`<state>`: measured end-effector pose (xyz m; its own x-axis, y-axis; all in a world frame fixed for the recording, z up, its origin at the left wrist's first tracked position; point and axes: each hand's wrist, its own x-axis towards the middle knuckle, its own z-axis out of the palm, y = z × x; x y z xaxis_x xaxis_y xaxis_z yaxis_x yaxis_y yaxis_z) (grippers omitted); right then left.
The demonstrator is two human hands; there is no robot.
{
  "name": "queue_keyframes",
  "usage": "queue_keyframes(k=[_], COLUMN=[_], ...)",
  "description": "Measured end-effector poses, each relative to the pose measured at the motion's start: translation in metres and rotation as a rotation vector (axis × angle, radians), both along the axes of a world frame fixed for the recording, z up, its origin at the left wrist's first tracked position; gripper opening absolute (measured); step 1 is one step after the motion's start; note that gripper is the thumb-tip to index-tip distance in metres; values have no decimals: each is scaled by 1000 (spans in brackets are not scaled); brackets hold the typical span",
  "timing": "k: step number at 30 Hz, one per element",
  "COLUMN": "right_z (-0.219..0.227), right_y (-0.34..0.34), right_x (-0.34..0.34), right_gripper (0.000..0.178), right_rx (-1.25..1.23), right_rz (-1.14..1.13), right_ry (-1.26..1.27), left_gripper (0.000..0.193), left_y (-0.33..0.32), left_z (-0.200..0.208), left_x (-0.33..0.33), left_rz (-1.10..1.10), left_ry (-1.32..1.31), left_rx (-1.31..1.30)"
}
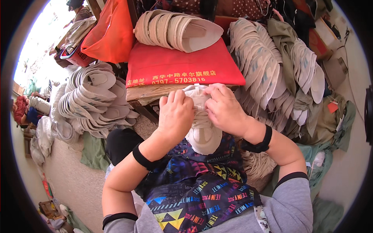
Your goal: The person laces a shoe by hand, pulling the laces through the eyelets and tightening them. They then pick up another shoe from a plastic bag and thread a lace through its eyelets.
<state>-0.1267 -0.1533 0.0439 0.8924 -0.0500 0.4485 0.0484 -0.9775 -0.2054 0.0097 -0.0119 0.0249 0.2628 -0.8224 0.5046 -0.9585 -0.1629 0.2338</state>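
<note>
An off-white shoe upper (204,138) lies over my lap, its rounded toe toward me and its tongue pointing at the wooden table edge. Pale laces cross its middle. At its left side, my left hand (176,114) is closed with the fingers curled in near the upper lace holes. My right hand (225,108) grips the right side by the tongue, thumb and fingertips pressed together there. Whether a lace end sits in either pinch is too small to make out. A white loop stands at the top of the tongue.
In front stands a wooden table (145,93) covered by a red bag (175,62), with nested beige uppers (176,31) on it. Stacked uppers (95,97) are piled at left; more uppers (256,58) hang at right. An orange-red bag (110,35) hangs at back left, near other people.
</note>
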Motion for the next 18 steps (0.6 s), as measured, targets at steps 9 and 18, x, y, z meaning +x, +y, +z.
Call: queue_keyframes(k=[9, 18], right_z=[-7, -8], right_y=[5, 7], right_x=[2, 0], right_gripper=[15, 16], right_rx=[-64, -58], right_rz=[-72, -97], right_ry=[41, 84], left_gripper=[12, 11], left_y=[-5, 1], left_z=[-12, -7], left_x=[-5, -2], left_rz=[-2, 13], left_ry=[88, -9], left_rx=[-4, 12])
